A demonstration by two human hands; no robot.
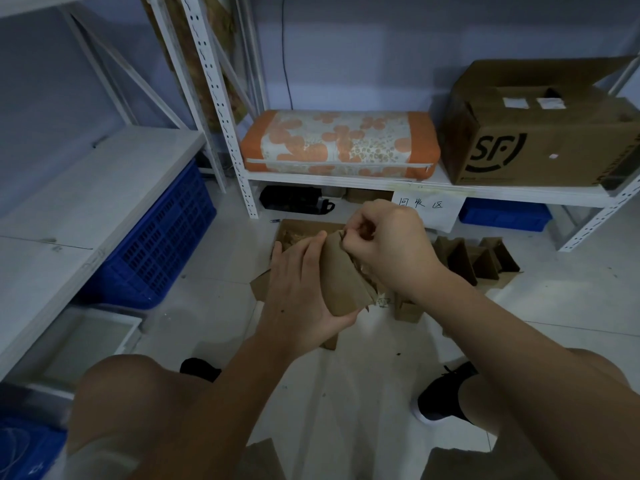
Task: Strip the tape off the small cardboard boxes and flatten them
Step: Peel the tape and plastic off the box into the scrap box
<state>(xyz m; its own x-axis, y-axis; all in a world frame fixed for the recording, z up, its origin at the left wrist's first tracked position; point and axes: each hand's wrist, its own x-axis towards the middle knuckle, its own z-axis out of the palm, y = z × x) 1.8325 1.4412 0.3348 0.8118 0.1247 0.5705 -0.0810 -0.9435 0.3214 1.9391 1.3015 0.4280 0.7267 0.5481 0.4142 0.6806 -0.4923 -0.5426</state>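
Crouching over a pale tiled floor point(214, 306), a person holds a small cardboard box point(346, 282) up between both hands, in front of their knees. The box is plain brown card, partly collapsed, with one smooth panel facing the camera and a ragged, torn edge along its right side. The left hand point(301, 289) cups it from the left and below, fingers fairly straight along the panel and thumb curled under the bottom corner — a supporting grip. The right hand point(388, 244) is curled into a loose fist at the box's top corner, thumb and fingertips pinching something small there; whether that is tape or a scrap of card is too small to tell.

On the floor behind the hands lies an open cardboard carton point(298, 230), and to the right stands a cluster of other small brown boxes point(485, 258), flaps up. A white metal shelf point(346, 183) behind carries an orange flowered cushion point(339, 143) and a large brown box marked SF point(540, 133). A handwritten paper sign point(429, 206) hangs from the shelf edge. A blue plastic crate point(162, 244) sits under the shelving on the left — black shoes show near the bottom of the view.
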